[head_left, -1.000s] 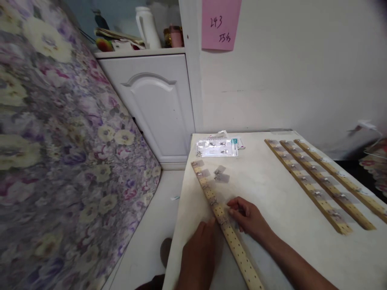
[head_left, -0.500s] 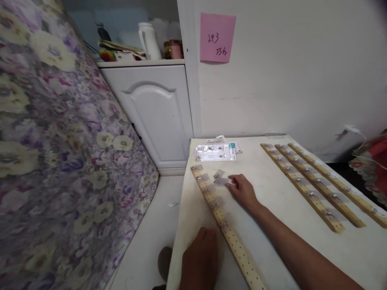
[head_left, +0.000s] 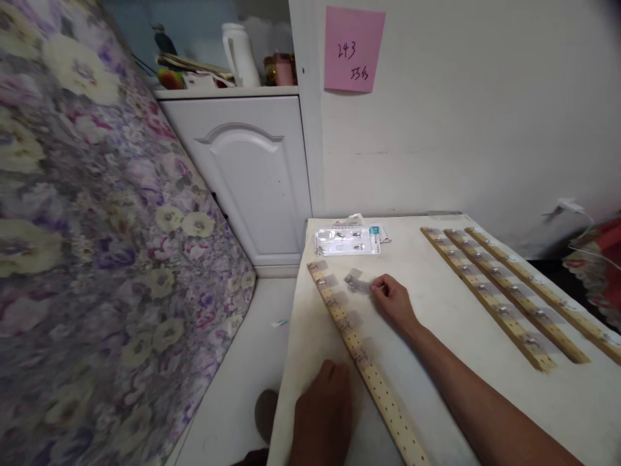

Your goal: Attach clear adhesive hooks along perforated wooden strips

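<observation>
A long perforated wooden strip (head_left: pixel 369 372) lies slantwise on the white table (head_left: pixel 436 310), with several clear adhesive hooks stuck along its far end. My left hand (head_left: pixel 323 414) rests flat on the table just left of the strip, its fingers together. My right hand (head_left: pixel 392 299) reaches to the loose clear hooks (head_left: pixel 356 283) beside the strip's far end, fingertips pinched at one of them. Whether the hook is lifted I cannot tell.
A clear blister pack of hooks (head_left: pixel 347 239) lies at the table's far edge. Three more wooden strips (head_left: pixel 504 294) with hooks lie side by side at the right. A flowered mattress (head_left: pixel 97 259) leans at the left, a white cabinet (head_left: pixel 252 175) behind, a pink note (head_left: pixel 353 48) on the wall.
My right hand left the strip's middle and moved forward to the loose hooks, then curled its fingers at one. My left hand slid back toward me along the strip.
</observation>
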### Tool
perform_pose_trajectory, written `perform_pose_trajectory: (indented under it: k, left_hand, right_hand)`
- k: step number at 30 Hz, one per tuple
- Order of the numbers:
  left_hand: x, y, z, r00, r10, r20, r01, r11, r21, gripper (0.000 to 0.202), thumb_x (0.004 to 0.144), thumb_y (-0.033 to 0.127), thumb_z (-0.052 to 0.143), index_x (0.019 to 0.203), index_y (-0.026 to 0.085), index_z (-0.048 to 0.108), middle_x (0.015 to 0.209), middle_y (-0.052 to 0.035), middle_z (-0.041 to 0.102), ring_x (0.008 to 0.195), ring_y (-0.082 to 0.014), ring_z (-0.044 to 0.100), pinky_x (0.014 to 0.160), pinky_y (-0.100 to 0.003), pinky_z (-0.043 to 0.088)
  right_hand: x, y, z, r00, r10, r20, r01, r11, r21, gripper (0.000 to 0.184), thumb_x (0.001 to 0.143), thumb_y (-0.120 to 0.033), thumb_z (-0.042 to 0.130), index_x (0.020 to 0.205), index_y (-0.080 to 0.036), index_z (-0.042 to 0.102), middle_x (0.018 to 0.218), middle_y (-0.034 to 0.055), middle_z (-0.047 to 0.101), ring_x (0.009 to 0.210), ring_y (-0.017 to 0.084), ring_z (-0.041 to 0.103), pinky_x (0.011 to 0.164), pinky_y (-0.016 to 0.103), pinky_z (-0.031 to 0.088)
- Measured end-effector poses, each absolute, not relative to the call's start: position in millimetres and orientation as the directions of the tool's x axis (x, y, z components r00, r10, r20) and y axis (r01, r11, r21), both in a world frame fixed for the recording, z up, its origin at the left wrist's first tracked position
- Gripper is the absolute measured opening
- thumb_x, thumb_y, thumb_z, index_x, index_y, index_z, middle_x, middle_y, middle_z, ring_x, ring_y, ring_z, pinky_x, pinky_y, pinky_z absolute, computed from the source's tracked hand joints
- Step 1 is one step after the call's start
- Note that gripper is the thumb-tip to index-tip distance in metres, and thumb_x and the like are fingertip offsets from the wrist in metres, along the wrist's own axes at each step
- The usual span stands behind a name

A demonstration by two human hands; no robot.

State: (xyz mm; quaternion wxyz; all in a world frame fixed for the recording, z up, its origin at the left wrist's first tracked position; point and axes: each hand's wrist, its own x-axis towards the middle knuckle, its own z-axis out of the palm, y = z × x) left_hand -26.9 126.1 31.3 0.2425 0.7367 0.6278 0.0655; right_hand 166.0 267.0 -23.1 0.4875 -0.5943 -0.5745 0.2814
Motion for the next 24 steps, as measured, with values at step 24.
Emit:
perform_pose_trajectory:
  k: [24]
  left_hand:
    - [-29.6, 109.2, 28.4, 0.268, 0.961, -0.07, 0.819, -0.189, 0.541, 0.031, 0.092, 0.023, 0.031, 0.099, 0.022, 0.061, 0.092, -0.0037, 0.062, 0.084, -0.0165, 0.06, 0.075, -0.026, 0.045]
  right_hand:
    - [183.5, 139.3, -10.1, -0.252, 0.946, -0.202, -0.096, -0.232, -0.968, 0.031, 0.078, -0.043, 0.064, 0.095, -0.018, 0.058, 0.06, -0.0054, 0.058, 0.044, 0.009, 0.057, 0.042, 0.02, 0.045]
